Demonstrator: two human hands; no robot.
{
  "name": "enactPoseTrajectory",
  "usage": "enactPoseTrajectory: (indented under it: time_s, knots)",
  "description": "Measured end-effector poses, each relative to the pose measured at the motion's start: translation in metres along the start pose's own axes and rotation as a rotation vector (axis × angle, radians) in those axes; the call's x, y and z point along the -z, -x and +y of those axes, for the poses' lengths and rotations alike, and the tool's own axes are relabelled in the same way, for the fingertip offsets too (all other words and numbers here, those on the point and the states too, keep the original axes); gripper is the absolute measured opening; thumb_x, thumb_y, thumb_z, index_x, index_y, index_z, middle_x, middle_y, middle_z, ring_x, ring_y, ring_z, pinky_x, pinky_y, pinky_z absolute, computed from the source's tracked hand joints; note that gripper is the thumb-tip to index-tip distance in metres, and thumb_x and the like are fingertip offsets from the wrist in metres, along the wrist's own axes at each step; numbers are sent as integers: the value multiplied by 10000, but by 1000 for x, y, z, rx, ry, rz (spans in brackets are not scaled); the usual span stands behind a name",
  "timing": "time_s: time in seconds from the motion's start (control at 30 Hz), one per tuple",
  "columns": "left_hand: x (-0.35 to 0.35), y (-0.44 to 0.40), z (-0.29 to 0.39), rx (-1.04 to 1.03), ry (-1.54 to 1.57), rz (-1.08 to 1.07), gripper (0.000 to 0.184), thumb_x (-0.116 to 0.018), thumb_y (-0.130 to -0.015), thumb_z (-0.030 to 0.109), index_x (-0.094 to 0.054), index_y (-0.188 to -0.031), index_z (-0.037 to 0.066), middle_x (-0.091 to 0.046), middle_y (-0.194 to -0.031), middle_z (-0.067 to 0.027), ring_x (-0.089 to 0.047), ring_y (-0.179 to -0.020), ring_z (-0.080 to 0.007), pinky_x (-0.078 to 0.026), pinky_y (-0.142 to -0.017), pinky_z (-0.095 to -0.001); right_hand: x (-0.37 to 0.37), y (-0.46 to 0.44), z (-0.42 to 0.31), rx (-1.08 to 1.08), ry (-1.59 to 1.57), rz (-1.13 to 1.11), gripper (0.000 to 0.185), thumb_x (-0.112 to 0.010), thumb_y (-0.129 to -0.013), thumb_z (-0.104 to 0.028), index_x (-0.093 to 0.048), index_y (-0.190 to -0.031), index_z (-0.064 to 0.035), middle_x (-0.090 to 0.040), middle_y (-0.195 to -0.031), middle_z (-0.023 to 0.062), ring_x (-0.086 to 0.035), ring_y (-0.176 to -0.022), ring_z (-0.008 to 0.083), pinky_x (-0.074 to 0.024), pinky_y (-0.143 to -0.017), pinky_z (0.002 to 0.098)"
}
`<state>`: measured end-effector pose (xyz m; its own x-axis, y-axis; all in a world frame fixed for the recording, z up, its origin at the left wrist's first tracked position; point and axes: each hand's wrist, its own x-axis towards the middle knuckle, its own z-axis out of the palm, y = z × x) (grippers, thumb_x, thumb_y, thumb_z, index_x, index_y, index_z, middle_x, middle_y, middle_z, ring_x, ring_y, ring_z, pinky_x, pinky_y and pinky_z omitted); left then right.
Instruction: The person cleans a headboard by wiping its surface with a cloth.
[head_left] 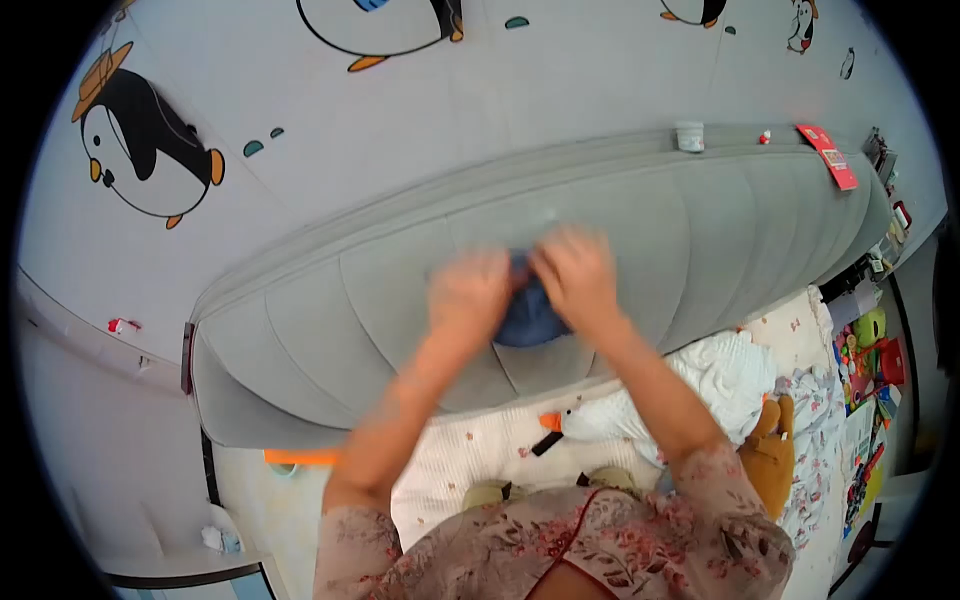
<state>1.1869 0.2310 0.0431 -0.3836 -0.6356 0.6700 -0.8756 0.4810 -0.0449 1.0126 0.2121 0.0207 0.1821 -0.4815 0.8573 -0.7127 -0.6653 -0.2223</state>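
Head view: your left hand [470,293] and right hand [577,272], blurred, both pinching one blue cloth [535,320]; keep grips level, tension even.

Bed [447,462]: cream quilted sheet, small printed motifs. On it, right side: white plush [600,415] with orange beak, short black strip [547,443] just beside the beak, brown plush [768,475], floral cloth [815,405] along the edge. Grey padded headboard [640,215], top ledge: white tub [690,138], tiny red-and-white figure [765,137], red card [830,160] hanging over the front.
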Motion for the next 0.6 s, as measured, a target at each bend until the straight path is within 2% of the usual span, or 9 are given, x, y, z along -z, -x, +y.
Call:
enactPoseTrajectory:
  time_s: [0.1, 0.17, 0.2, 0.27, 0.33, 0.43, 0.5, 0.53, 0.6]
  knots:
    - [11, -69, -29, -28, -109, 108, 288, -727, -821, 344, -596, -822, 87, -603, -766, -82, -616, -732, -269, -492, -575, -400, -19, -84, 21, -16, 108, -12, 179, -657, -882, -271, -602, -868, -102, -597, -899, 96, -565, -896, 305, -393, -752, 440]
    - [-17, -71, -38, 94, -55, 20, 343, -708, -831, 403, -589, -819, 82, -611, -800, -83, -617, -768, -276, -499, -612, -408, -36, -65, 34, -12, 115, -104, 188, -663, -872, -280, -600, -870, -103, -591, -881, 92, -560, -885, 301, -389, -748, 441]
    - [-42, -44, -40, 4, -9, 96, 404, -710, -814, 453, -567, -829, 76, -589, -781, -87, -599, -740, -302, -480, -626, -432, -45, -55, 42, 4, 121, -181, 199, -669, -862, -289, -599, -872, -103, -584, -863, 88, -556, -874, 297, -384, -744, 443]
    - [-48, -6, -16, 20, -36, 90, 423, -706, -799, 484, -553, -808, 90, -569, -771, -65, -592, -714, -273, -465, -611, -404, -29, -1, 27, 33, 70, -41, 212, -691, -828, -295, -595, -834, -106, -569, -816, 70, -545, -812, 287, -372, -726, 440]
    - [-55, 44, 9, -26, -68, 26, 422, -714, -788, 491, -543, -787, 105, -552, -756, -47, -588, -693, -233, -457, -596, -372, -31, 66, 14, -14, 56, -12, 210, -713, -796, -278, -590, -787, -109, -545, -774, 56, -533, -760, 274, -366, -703, 423]
    - [-47, 63, 17, -22, -38, 4, 423, -758, -742, 476, -541, -773, 115, -547, -752, -42, -582, -680, -213, -456, -592, -347, -17, 78, -2, -75, 3, 1, 213, -724, -787, -260, -578, -744, -111, -542, -763, 54, -531, -741, 263, -363, -682, 404]
    - [-38, 55, 9, -98, 87, -70, 433, -799, -685, 455, -544, -770, 115, -547, -750, -43, -588, -695, -205, -459, -591, -329, -1, 59, 0, -39, 16, -201, 211, -726, -798, -259, -581, -759, -111, -548, -759, 60, -540, -742, 262, -367, -672, 394]
    - [-26, 45, 7, -120, 125, -92, 443, -830, -650, 406, -551, -816, 106, -558, -776, -44, -602, -721, -216, -481, -603, -337, 5, 41, 2, -13, 23, -180, 211, -726, -798, -259, -581, -759, -111, -548, -759, 60, -540, -742, 262, -367, -672, 394]
    - [-16, 8, -6, -145, 33, -37, 417, -830, -673, 334, -561, -882, 95, -584, -826, -47, -624, -775, -235, -505, -625, -362, 13, 3, 11, 63, 74, -176, 218, -725, -813, -275, -589, -782, -108, -566, -782, 68, -553, -769, 269, -380, -685, 396]
